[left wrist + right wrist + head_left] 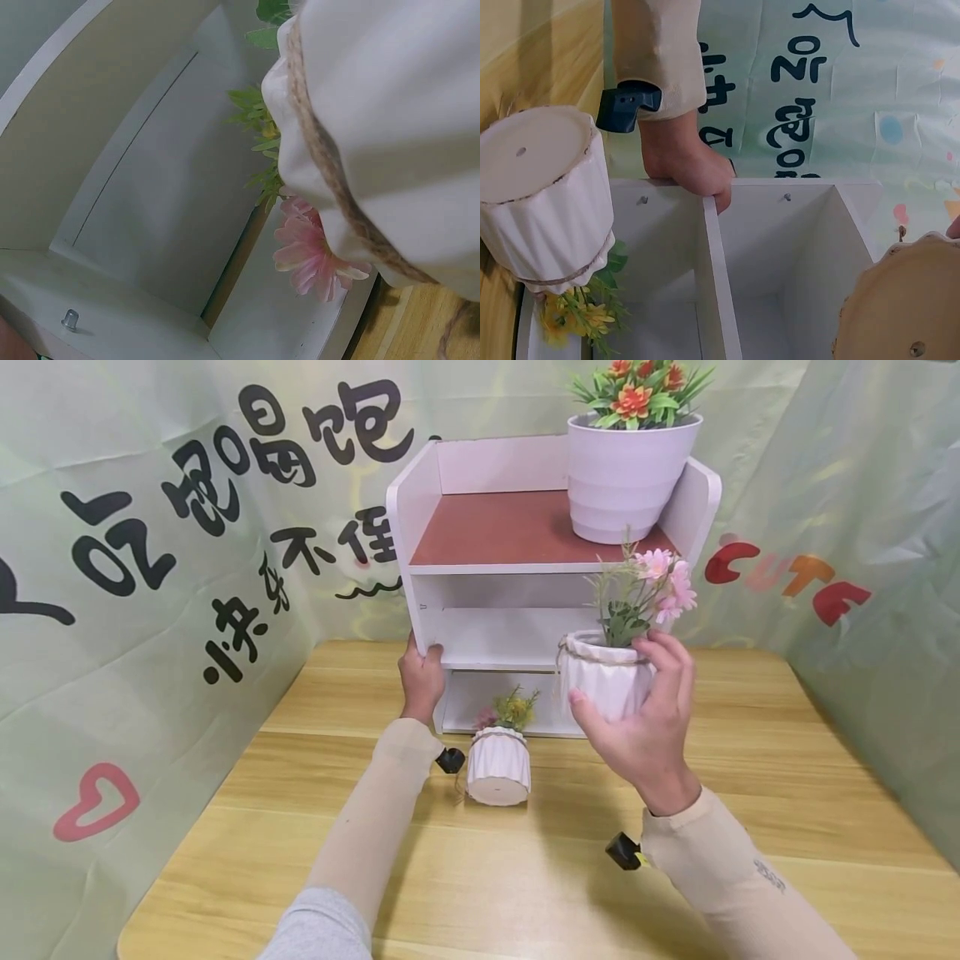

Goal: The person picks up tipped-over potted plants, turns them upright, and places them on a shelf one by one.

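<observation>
My left hand (422, 678) grips the left side panel of a white tabletop shelf (491, 569), its thumb at the front edge. In the right wrist view, the same left hand (694, 161) shows at the edge of a shelf board. My right hand (648, 722) holds a white ribbed flower pot (603, 672) with pink flowers, in front of the middle compartment, thumb and fingers around its side. Another white ribbed flower pot (498, 768), with yellow and pink flowers, lies tipped on the table, base towards me. Up close in the left wrist view is its twine (330, 157).
A larger white pot (626, 485) of orange flowers stands at the right of the shelf's red-brown top. The shelf stands on a wooden table (480, 877). Printed fabric curtains (187, 693) enclose the back and sides.
</observation>
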The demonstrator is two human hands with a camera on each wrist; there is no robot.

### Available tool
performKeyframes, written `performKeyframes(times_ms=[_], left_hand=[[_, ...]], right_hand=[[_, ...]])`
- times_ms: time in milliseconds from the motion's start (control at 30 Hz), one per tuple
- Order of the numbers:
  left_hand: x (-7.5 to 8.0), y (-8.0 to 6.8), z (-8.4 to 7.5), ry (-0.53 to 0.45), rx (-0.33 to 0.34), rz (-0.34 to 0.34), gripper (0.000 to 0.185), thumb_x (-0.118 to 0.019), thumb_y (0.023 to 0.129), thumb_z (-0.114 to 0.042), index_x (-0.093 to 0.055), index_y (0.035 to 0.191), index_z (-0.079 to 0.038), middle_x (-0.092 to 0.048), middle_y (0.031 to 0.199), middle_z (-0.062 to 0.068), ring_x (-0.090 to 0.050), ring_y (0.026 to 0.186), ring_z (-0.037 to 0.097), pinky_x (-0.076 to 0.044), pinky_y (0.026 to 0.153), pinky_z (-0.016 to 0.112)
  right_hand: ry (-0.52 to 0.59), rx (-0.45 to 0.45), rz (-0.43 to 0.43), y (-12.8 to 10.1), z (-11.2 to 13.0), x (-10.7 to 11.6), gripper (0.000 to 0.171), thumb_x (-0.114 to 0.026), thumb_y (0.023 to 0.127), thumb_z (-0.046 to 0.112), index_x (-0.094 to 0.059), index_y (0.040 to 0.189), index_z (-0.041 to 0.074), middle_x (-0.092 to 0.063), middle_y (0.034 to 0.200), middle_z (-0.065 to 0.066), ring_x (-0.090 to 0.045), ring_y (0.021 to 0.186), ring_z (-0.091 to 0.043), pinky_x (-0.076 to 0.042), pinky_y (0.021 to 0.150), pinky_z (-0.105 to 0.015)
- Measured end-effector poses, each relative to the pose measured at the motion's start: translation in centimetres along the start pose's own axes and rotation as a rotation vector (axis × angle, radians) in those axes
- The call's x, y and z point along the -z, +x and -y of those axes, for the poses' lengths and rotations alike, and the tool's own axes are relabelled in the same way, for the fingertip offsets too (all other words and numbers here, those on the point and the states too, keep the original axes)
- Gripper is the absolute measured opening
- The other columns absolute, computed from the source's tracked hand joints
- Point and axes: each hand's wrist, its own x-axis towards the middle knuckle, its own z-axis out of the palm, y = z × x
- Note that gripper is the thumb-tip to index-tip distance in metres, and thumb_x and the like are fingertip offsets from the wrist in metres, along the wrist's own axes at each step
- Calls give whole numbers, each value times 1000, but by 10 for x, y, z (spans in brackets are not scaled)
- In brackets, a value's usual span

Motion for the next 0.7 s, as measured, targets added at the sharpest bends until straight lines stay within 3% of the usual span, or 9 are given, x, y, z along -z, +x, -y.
performKeyframes(times_ms=[267, 700], left_hand=[[-1, 0, -3, 14, 2, -16, 47, -47, 93, -14, -49, 139, -7, -62, 124, 20, -59, 114, 32, -46, 96, 45], [0, -2, -5, 28, -12, -33, 49, -47, 91, -14, -50, 139, -6, -62, 124, 22, -58, 114, 33, -46, 96, 46]], right_hand=[[-30, 56, -11, 6, 1, -5, 66, -72, 64, 32, -47, 115, -3, -45, 124, -29, -42, 119, -36, -38, 91, -47], [-21, 120, -80, 15, -1, -13, 65, -73, 63, 32, -49, 113, -1, -46, 122, -28, -45, 114, -39, -40, 92, -48]])
